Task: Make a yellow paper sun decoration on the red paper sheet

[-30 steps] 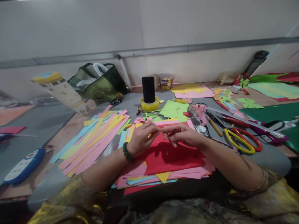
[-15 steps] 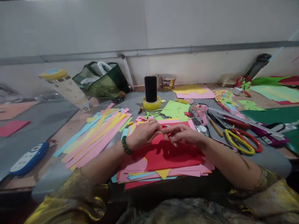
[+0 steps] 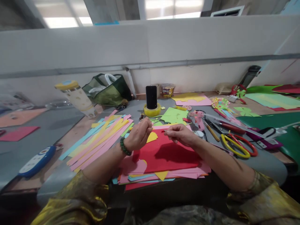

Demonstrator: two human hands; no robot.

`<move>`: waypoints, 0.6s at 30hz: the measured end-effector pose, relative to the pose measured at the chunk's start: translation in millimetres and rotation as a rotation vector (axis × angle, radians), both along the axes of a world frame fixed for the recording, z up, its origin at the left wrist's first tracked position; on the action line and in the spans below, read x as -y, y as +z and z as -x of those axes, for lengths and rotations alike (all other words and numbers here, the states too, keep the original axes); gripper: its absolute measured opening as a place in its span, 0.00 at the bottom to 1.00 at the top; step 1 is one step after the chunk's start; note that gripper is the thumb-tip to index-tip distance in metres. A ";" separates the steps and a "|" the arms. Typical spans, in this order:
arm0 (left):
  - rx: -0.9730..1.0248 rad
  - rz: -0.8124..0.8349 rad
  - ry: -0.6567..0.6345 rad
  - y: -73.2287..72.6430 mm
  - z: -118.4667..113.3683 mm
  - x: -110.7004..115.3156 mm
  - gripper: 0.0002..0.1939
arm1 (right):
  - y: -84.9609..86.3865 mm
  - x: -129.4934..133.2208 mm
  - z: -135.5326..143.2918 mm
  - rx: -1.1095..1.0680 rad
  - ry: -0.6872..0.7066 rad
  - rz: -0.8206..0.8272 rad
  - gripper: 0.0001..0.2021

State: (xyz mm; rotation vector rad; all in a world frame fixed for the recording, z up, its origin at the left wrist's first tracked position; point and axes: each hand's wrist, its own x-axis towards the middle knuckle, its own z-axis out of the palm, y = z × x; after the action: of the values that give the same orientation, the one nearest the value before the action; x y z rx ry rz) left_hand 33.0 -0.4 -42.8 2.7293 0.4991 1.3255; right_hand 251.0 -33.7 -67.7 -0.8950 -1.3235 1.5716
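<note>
My left hand (image 3: 139, 136), with a green bead bracelet (image 3: 125, 147) at the wrist, is raised over the left edge of a red paper sheet (image 3: 168, 153). Its fingers are curled together, and whatever they may hold is hidden. Thumb and forefinger of my right hand (image 3: 181, 134) pinch a small red paper piece (image 3: 163, 131) above the same sheet. Between the hands lies a small yellow paper piece (image 3: 152, 137). Under the red sheet is a stack of pink, blue and yellow papers (image 3: 180, 172).
Coloured paper strips (image 3: 103, 137) lie at left. A phone (image 3: 151, 97) stands in a yellow tape roll (image 3: 152, 110) ahead. On the right are a pink glue gun (image 3: 198, 120), yellow-handled scissors (image 3: 234, 146) and a wooden-handled tool (image 3: 212, 132). A tumbler (image 3: 77, 98) leans at far left.
My hands, close together before, have moved apart. My left hand has curled up and shifted left, uncovering the yellow piece; the red piece now shows in my right fingers. The view has tilted up.
</note>
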 end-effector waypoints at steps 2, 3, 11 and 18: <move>-0.066 -0.061 0.015 10.5 -0.2 5.3 0.18 | 2.0 1.4 0.2 0.033 -0.003 -0.061 0.20; -0.118 -0.089 0.021 17.0 0.1 9.1 0.20 | 3.5 2.7 0.0 0.049 0.010 -0.092 0.20; -0.509 -0.001 -0.145 57.4 14.5 94.3 0.20 | 20.8 18.9 -10.6 0.123 0.414 -0.261 0.29; -1.041 0.509 -0.229 24.9 26.9 172.5 0.14 | 19.5 24.0 -11.3 0.265 0.826 -0.039 0.20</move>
State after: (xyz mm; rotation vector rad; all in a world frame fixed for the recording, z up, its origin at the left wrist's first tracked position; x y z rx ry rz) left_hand 6.1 -172.9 -18.0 2.6667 0.4419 -0.3335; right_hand 262.3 -57.7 -48.2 -0.5572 -2.0751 2.0653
